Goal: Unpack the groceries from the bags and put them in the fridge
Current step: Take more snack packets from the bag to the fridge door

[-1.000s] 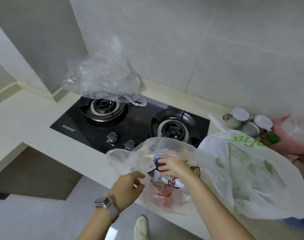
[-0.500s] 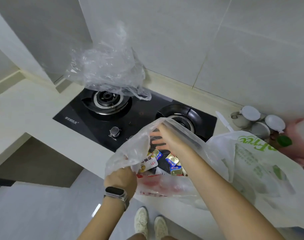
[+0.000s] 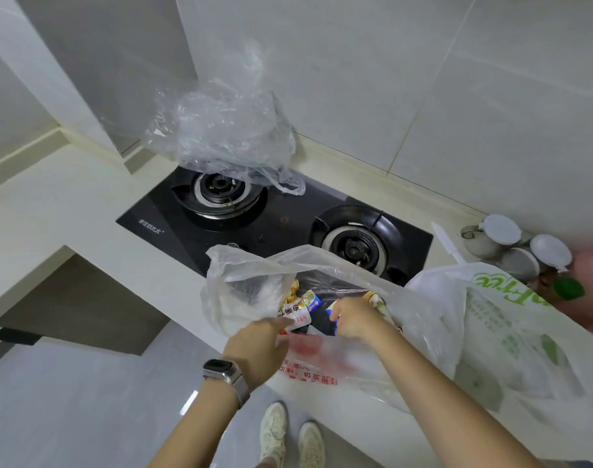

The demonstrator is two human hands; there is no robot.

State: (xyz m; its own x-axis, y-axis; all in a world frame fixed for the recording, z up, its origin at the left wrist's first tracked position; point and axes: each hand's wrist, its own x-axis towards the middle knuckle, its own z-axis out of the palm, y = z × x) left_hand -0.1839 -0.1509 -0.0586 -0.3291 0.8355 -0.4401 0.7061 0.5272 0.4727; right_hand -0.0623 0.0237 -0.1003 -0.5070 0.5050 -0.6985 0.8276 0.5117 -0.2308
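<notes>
A clear plastic bag with red print (image 3: 322,366) lies open on the counter edge, holding several small snack packets. My left hand (image 3: 254,346), a watch on its wrist, reaches over the bag's near rim and its fingertips pinch a white packet with red characters (image 3: 296,314). My right hand (image 3: 355,320) is inside the bag, its fingers curled round a small blue packet (image 3: 332,314). More blue and yellow packets (image 3: 310,298) lie behind it. A white bag with green print (image 3: 497,332) bulges to the right, its contents hidden.
A black two-burner gas hob (image 3: 281,221) sits behind the bags, with a crumpled empty clear bag (image 3: 227,130) over its left burner. Lidded grey cups (image 3: 501,238) and a pink item (image 3: 592,265) stand at the far right. The pale counter (image 3: 52,204) extends left; floor and my shoes are below.
My left hand let go of the bag's edge and moved up to the white packet. My right hand drew back from the bag's far side onto the blue packet.
</notes>
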